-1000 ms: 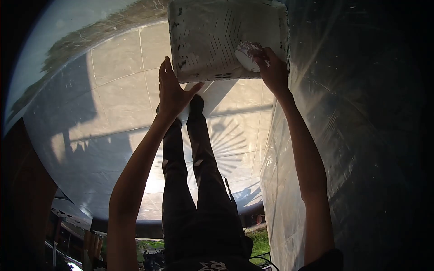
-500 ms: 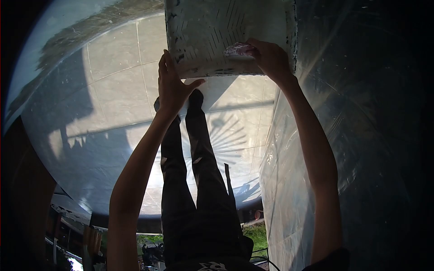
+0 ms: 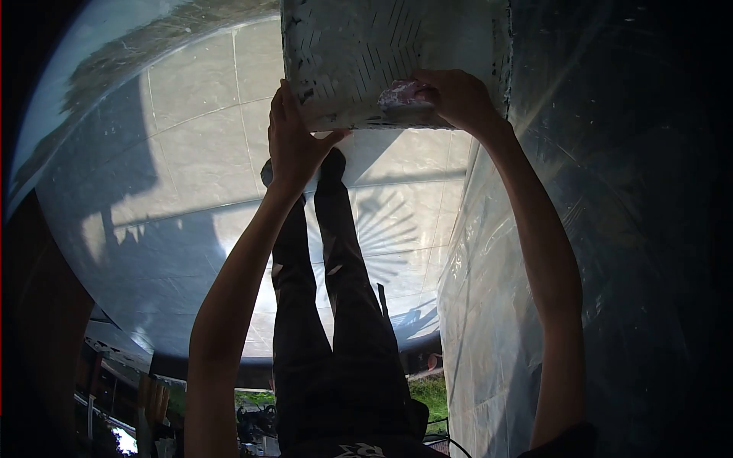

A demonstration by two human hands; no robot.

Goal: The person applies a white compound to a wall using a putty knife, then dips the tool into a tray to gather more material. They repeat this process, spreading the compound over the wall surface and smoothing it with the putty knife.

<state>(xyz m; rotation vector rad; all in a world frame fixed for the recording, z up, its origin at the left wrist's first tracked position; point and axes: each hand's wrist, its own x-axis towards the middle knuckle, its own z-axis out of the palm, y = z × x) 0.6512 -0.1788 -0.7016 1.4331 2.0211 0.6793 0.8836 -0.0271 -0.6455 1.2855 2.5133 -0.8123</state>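
Note:
My left hand (image 3: 292,145) grips the near left corner of a pale box-like panel (image 3: 328,46). The fingers lie along its left side and the thumb reaches along its near edge. Rows of thin dark slits or lines mark the panel's face, and dark smudges run around its edges. A crumpled pinkish-white wad (image 3: 401,92), which looks like a rag, is pinched in my right hand (image 3: 462,99). It rests against the panel's face close to the near edge. The panel's far end is cut off by the top of the view.
Below the panel, pale tiled flooring (image 3: 191,99) carries strong shadows. My legs (image 3: 336,252) in dark trousers stretch out over it. Translucent plastic sheeting (image 3: 504,290) hangs on the right. Grass (image 3: 429,397) and clutter show near the bottom.
The panel and both hands have shifted slightly right in view. My right hand has slid the wad a little toward the panel's near edge. The left hand keeps its hold.

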